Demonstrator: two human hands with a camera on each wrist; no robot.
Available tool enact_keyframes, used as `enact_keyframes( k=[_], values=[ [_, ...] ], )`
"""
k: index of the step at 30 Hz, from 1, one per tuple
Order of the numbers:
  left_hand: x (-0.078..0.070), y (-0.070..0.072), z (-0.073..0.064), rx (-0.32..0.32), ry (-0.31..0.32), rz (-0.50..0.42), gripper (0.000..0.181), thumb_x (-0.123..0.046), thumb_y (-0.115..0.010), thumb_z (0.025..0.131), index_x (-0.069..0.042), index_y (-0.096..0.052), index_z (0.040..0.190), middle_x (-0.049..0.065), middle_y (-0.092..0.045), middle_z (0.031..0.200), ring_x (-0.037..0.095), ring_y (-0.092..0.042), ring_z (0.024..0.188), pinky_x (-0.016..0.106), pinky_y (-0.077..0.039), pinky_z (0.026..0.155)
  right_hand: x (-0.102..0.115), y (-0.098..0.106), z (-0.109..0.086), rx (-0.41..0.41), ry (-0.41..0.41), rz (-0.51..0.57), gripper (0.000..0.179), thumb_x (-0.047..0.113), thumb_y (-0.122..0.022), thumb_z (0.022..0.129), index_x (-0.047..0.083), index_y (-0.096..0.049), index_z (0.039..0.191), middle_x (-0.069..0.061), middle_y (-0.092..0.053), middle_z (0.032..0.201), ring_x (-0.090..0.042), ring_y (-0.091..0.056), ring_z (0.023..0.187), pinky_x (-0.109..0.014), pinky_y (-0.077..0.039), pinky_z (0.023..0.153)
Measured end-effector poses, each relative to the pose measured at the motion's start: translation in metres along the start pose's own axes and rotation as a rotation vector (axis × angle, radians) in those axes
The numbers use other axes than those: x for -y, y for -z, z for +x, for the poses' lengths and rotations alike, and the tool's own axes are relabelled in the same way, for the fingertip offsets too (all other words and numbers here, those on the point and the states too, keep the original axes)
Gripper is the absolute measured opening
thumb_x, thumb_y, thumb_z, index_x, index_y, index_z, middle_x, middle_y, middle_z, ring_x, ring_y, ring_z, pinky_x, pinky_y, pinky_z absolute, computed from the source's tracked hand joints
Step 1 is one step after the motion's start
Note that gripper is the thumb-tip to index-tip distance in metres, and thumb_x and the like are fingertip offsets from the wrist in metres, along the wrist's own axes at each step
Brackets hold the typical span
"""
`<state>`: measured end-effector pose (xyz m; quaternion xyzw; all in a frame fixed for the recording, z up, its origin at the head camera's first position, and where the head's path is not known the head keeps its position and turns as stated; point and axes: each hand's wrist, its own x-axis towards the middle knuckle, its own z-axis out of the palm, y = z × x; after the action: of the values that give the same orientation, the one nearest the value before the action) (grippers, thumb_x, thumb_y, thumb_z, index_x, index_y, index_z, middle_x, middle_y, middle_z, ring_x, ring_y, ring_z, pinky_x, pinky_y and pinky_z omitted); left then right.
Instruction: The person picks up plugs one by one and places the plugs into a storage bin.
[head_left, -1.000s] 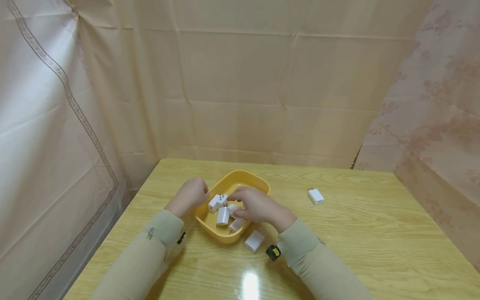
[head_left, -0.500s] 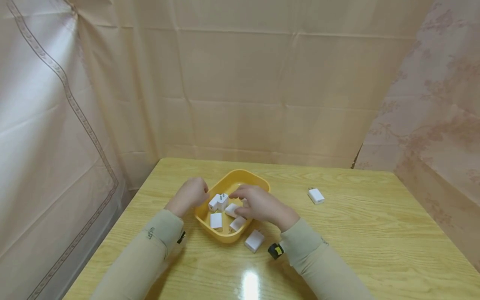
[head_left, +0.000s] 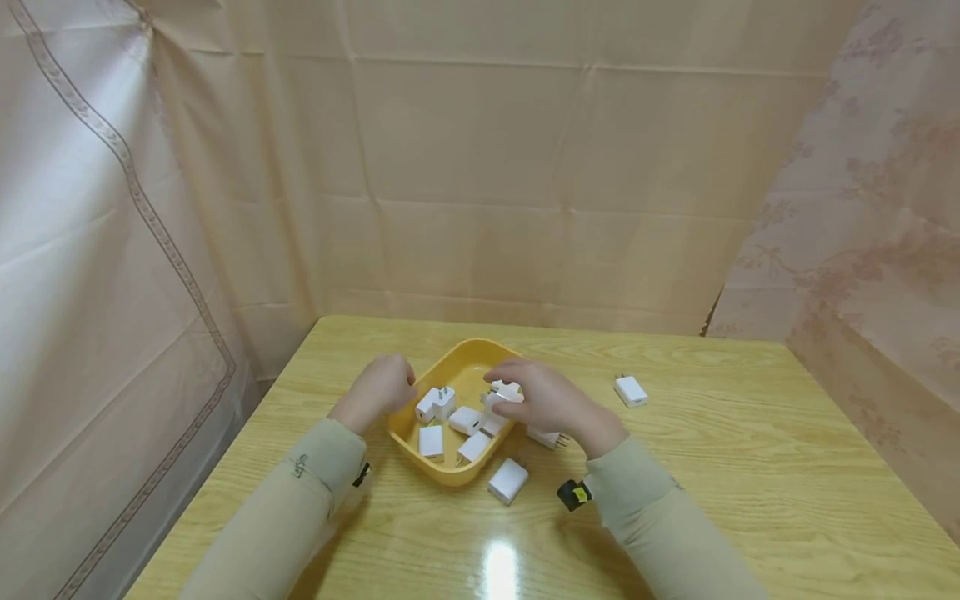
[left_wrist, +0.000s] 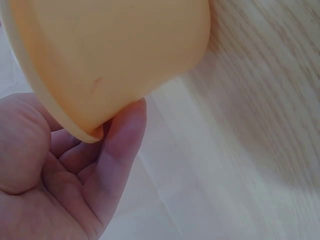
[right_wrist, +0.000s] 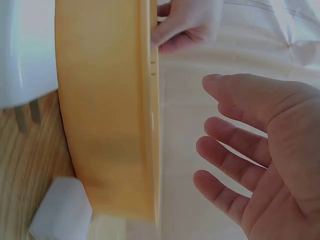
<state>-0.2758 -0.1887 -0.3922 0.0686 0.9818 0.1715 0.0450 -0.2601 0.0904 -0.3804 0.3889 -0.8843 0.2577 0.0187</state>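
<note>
My left hand [head_left: 377, 394] pinches the left rim of a yellow plastic basin [head_left: 442, 477]; in the left wrist view its thumb and fingers [left_wrist: 122, 145] close on the rim from both sides. Several white plug chargers lie inside, among them a flat one [head_left: 431, 442] at the front and an upright one [head_left: 444, 402] with prongs up. Above the basin's right side is my right hand [head_left: 551, 404], its fingers spread and relaxed. In the right wrist view nothing sits between those fingers [right_wrist: 225, 190]. A charger [head_left: 501, 402] shows just beneath the hand, partly hidden.
Outside the basin, one charger [head_left: 508, 481] lies by its front right, and another [head_left: 546, 437] is partly covered by my right hand. A third charger [head_left: 632, 391] lies farther right on the wooden table [head_left: 720, 467]. Cloth curtains [head_left: 480, 167] surround the table.
A charger in the basin has tipped from upright to flat. My right hand has moved right, uncovering more chargers in and beside the basin. The left hand stays on the rim.
</note>
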Motion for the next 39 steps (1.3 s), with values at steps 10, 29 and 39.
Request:
enact_keyframes(
  k=[10,29,39],
  values=[
    [0.001,0.0,0.0,-0.008,-0.017,-0.025,0.039,-0.006,-0.064,0.091,-0.013,-0.052,0.055,-0.005,-0.036,0.049,0.01,-0.034,0.046,0.022,-0.027,0.043,-0.014,0.017,-0.02,-0.058,-0.038,-0.01,0.044,0.022,-0.075,0.093,0.008,-0.066,0.134,-0.006,-0.065,0.128,-0.022,-0.06,0.109,-0.046,-0.051,0.093],
    [0.0,0.0,0.001,0.016,0.004,-0.045,0.035,-0.005,-0.062,0.091,-0.01,-0.058,0.057,-0.004,-0.04,0.05,0.01,-0.036,0.047,0.023,-0.029,0.044,-0.044,0.042,-0.058,-0.14,-0.143,-0.006,0.048,0.023,-0.076,0.094,0.01,-0.063,0.139,-0.008,-0.062,0.135,-0.031,-0.059,0.116,-0.052,-0.052,0.092],
    [0.0,0.0,-0.001,0.001,-0.021,-0.019,0.035,-0.005,-0.063,0.091,-0.01,-0.057,0.056,-0.004,-0.04,0.05,0.01,-0.036,0.047,0.022,-0.029,0.044,-0.044,0.041,-0.061,-0.156,-0.128,-0.004,0.047,0.021,-0.077,0.092,0.008,-0.065,0.135,-0.007,-0.065,0.129,-0.029,-0.06,0.111,-0.051,-0.053,0.09]
  ],
)
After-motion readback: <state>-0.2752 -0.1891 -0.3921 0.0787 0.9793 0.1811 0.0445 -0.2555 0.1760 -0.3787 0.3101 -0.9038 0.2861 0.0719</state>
